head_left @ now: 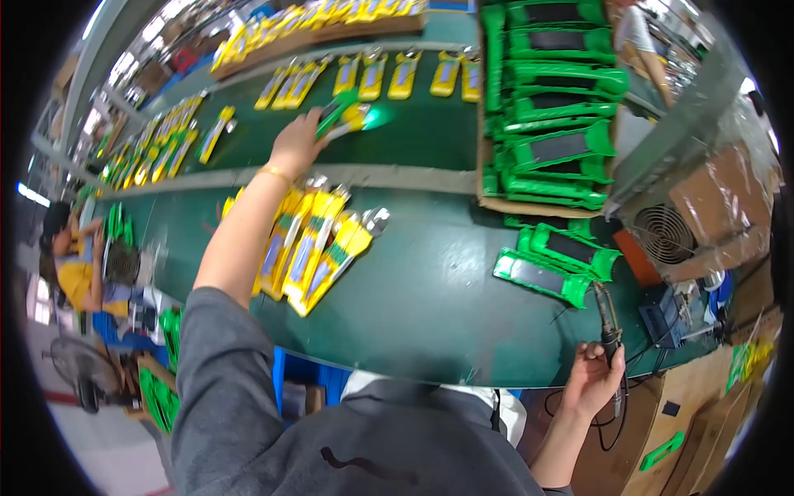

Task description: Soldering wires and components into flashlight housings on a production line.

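Observation:
My left hand [295,147] reaches out over the far green belt, closed round a green-and-yellow hand lamp [337,116]. A bluish-green glow shines at the lamp's far end. In my right hand [591,380], near the table's right front edge, is a soldering iron [610,337], tip pointing up and away. Just beyond that tip lie green plastic housings [542,274] with dark and pale panels. Several yellow lamps [318,252] with silvery hooks lie side by side on the table, partly hidden behind my left forearm.
A cardboard box [550,205] piled with green housings stands at the back right. Yellow lamps [403,76] line the far belt [273,136], beyond a grey rail [413,177]. A blue soldering station [664,316] and round fan grille [664,234] are at right. Another person [74,269] sits far left.

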Demonstrator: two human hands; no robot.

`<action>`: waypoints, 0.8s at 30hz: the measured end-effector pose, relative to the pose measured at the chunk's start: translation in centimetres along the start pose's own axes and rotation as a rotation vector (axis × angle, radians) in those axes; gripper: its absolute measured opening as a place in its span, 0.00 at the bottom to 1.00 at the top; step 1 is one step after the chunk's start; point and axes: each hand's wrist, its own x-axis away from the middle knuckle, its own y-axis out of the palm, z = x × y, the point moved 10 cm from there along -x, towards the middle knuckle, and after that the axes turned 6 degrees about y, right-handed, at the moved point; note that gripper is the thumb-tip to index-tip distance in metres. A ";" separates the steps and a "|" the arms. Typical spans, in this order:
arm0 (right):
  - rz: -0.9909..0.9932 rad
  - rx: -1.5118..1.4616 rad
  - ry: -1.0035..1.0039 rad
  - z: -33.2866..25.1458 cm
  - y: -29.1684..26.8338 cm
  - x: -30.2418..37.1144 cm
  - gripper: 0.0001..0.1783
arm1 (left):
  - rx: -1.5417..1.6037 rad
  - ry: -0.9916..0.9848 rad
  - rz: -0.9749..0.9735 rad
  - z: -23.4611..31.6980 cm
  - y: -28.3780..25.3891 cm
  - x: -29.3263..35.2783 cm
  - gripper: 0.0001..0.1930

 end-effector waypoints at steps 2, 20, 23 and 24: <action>-0.004 0.001 -0.052 -0.7 -0.4 -0.1 0.12 | -0.045 0.008 -0.093 -1.7 3.1 -0.1 0.30; 0.190 0.179 -0.060 -4.6 -4.0 -0.6 0.12 | 0.311 -0.567 -0.086 6.1 13.0 -19.2 0.42; 0.264 0.211 -0.044 -4.3 -4.1 -0.9 0.11 | 0.331 -0.574 -0.137 5.9 13.2 -18.9 0.42; 0.272 0.219 -0.046 -4.0 -3.7 -1.0 0.11 | 0.337 -0.573 -0.146 6.3 12.7 -19.0 0.42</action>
